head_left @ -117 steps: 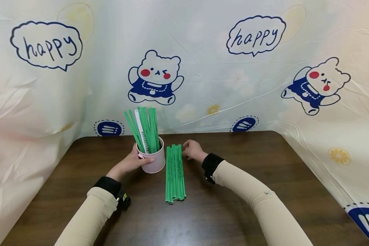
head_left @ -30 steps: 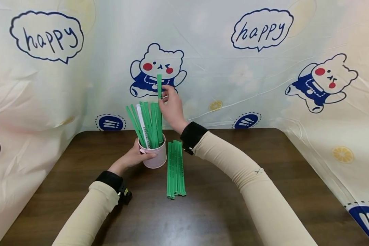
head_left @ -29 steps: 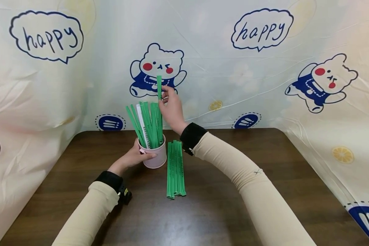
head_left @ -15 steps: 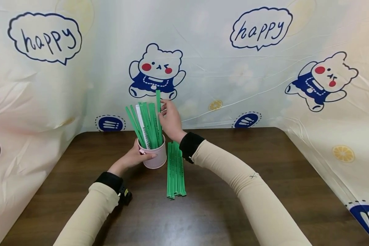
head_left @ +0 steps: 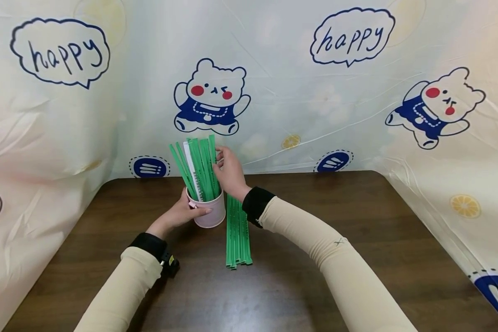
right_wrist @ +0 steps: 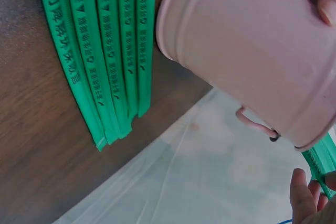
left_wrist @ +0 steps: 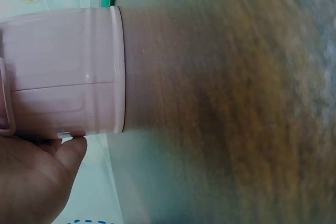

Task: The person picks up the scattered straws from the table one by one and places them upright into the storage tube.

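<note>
Pinched straw (head_left: 212, 148), lower end unseen

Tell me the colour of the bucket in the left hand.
The bucket is pale pink, seen best in the right wrist view.

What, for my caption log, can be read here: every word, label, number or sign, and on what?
"happy": left speech bubble on the backdrop.
"happy": right speech bubble.
"!!!"-like strokes: blue ovals on the backdrop.
"x"-like mark: right sleeve.
Chinese lettering: green wrapped straws on the table; too blurred to quote surely.
Print on the white straw and green straws in the pink pail: too small to read.
</note>
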`<action>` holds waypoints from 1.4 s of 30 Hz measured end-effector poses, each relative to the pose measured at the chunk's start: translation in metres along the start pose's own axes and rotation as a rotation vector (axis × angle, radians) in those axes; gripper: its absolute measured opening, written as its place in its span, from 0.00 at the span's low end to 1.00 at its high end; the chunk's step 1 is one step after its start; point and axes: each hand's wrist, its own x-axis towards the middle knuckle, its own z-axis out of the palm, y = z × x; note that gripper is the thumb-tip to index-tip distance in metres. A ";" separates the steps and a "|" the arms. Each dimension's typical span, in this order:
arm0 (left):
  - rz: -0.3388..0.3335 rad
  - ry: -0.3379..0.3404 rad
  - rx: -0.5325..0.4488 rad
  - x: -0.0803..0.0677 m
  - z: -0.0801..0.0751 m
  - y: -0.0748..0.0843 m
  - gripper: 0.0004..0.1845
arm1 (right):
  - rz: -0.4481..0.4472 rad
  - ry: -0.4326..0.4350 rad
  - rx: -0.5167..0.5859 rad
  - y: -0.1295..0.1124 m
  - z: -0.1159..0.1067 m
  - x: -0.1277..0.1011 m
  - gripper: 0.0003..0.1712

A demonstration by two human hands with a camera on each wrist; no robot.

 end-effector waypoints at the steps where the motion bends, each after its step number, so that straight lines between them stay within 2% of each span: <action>1: -0.001 -0.001 -0.001 0.000 0.000 0.000 0.56 | 0.001 -0.005 0.002 0.001 0.000 -0.001 0.29; 10: -0.009 0.001 -0.001 0.000 0.000 0.000 0.58 | -0.002 -0.013 0.012 0.006 0.003 -0.005 0.30; 16: -0.022 -0.001 0.001 0.001 0.001 -0.001 0.59 | 0.059 -0.034 0.024 0.011 -0.005 -0.007 0.30; 19: -0.025 -0.001 0.004 0.001 0.001 0.000 0.59 | 0.078 -0.041 0.044 0.019 -0.014 -0.008 0.29; 23: -0.023 0.004 0.008 0.001 0.001 0.002 0.58 | 0.093 -0.064 -0.012 0.040 -0.025 -0.011 0.25; 25: -0.015 0.003 0.008 0.000 0.000 0.002 0.58 | 0.131 -0.122 -0.067 0.051 -0.030 -0.015 0.23; 30: 0.003 -0.007 0.003 0.000 -0.001 0.001 0.57 | 0.256 -0.348 -0.187 0.086 -0.032 -0.022 0.23; 31: 0.003 -0.007 0.004 0.000 -0.001 0.000 0.57 | 0.263 -0.369 -0.206 0.092 -0.032 -0.025 0.24; 32: 0.005 -0.008 0.004 0.000 -0.001 0.000 0.57 | 0.238 -0.379 -0.188 0.111 -0.028 -0.024 0.23; 35: 0.009 -0.007 0.010 0.000 -0.001 0.001 0.58 | 0.295 -0.405 -0.155 0.126 -0.024 -0.026 0.23; 37: 0.008 -0.007 0.012 0.000 -0.001 0.001 0.58 | 0.313 -0.393 -0.151 0.124 -0.022 -0.032 0.24; 39: 0.005 -0.008 0.009 0.000 -0.001 0.001 0.58 | 0.380 -0.394 -0.147 0.101 -0.026 -0.041 0.25; 42: -0.006 -0.008 0.003 0.000 -0.001 0.002 0.58 | 0.317 -0.367 -0.196 0.093 -0.027 -0.049 0.27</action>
